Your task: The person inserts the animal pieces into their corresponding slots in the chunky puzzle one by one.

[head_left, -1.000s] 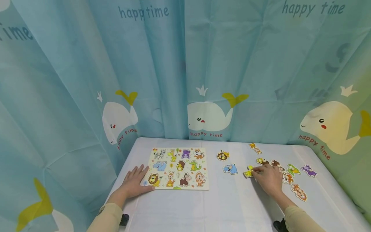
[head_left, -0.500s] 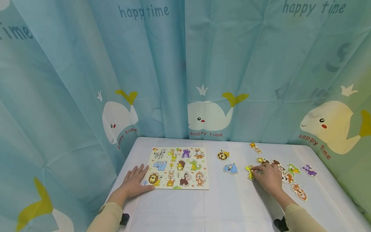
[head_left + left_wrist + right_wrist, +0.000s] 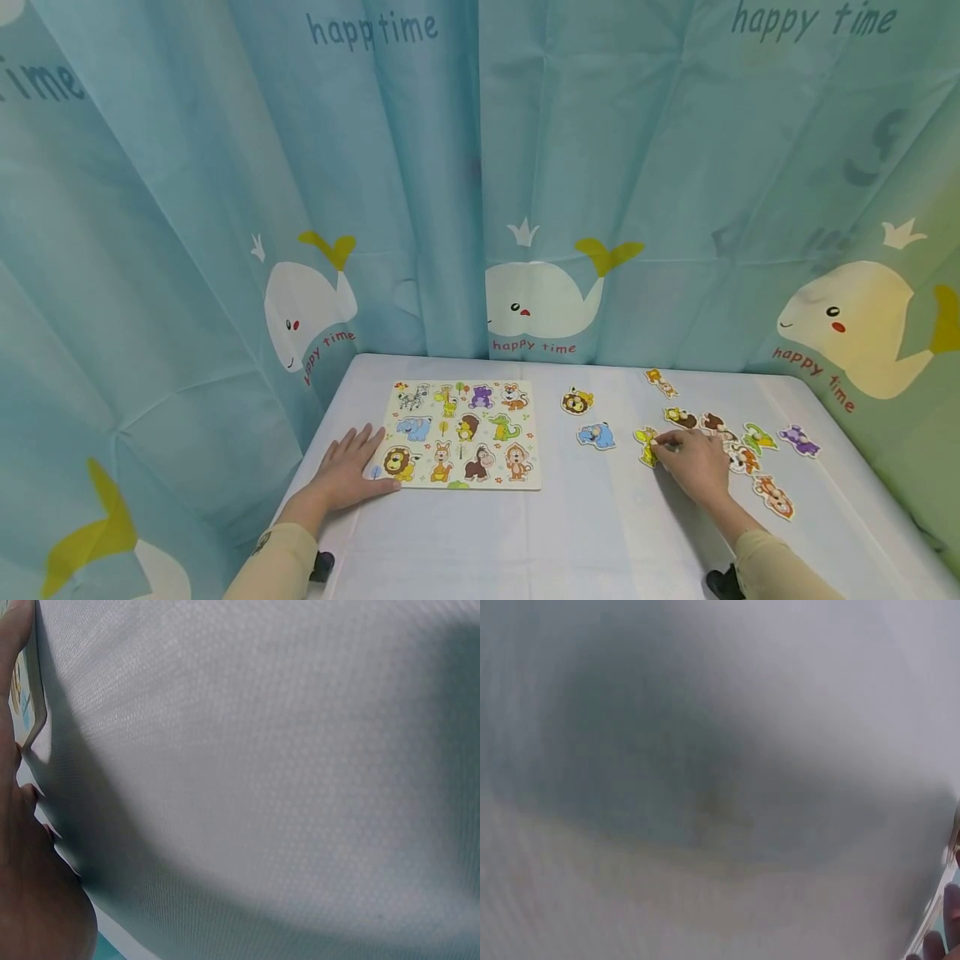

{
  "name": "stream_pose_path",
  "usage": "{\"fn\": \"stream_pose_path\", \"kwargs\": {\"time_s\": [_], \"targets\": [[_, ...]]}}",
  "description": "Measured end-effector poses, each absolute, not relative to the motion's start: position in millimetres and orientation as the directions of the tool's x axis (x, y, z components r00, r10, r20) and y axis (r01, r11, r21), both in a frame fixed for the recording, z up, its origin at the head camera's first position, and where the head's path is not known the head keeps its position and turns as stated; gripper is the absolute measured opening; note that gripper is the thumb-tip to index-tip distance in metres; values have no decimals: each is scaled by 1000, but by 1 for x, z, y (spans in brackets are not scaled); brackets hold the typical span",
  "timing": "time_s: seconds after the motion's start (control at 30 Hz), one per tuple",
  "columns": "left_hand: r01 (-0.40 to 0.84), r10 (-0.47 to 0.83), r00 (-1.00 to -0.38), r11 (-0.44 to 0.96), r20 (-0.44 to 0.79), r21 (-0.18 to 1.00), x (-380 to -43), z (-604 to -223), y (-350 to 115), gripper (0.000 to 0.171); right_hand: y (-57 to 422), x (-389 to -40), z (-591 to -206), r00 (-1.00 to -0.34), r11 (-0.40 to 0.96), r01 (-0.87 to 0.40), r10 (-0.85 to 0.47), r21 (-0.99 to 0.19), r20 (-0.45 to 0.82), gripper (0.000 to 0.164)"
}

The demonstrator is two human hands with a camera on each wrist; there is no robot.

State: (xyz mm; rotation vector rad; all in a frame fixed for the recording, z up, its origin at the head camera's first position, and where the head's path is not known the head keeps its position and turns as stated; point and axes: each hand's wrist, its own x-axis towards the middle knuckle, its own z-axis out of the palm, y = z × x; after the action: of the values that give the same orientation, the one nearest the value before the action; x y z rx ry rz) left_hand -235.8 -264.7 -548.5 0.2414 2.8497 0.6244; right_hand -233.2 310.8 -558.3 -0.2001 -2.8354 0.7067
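Observation:
A flat animal puzzle board (image 3: 491, 414) lies on the left part of the table. My left hand (image 3: 351, 473) rests with spread fingers at its left edge, the thumb over the lower left corner. In the left wrist view that hand (image 3: 34, 877) and a board corner (image 3: 30, 705) show at the far left. My right hand (image 3: 697, 462) has its curled fingertips at the right edge of a yellow giraffe puzzle piece (image 3: 645, 446), pinching it. The right wrist view is mostly blurred tabletop, with a few fingertips (image 3: 951, 907) at the lower right.
Left of the giraffe lie a lion piece (image 3: 577, 402) and an elephant piece (image 3: 596, 436). An orange piece (image 3: 662, 383) lies farther back. Around the right hand are hedgehog (image 3: 680, 417), crocodile (image 3: 759, 437), purple (image 3: 799, 442) and monkey (image 3: 773, 497) pieces. A curtain (image 3: 420, 167) hangs behind the table.
The giraffe piece has turned from a slant to nearly upright under the right hand's fingertips. The right hand has shifted only slightly; the left hand and board stay put.

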Motion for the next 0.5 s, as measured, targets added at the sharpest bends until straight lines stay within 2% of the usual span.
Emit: {"fn": "stream_pose_path", "kwargs": {"time_s": [0.3, 0.5], "targets": [[101, 199, -960, 902, -197, 420, -235, -545, -263, 112, 309, -231, -555, -970, 834, 141, 223, -534, 92, 25], [104, 198, -961, 904, -192, 416, -235, -545, -264, 112, 308, -230, -554, -967, 828, 134, 228, -544, 109, 25]]}}
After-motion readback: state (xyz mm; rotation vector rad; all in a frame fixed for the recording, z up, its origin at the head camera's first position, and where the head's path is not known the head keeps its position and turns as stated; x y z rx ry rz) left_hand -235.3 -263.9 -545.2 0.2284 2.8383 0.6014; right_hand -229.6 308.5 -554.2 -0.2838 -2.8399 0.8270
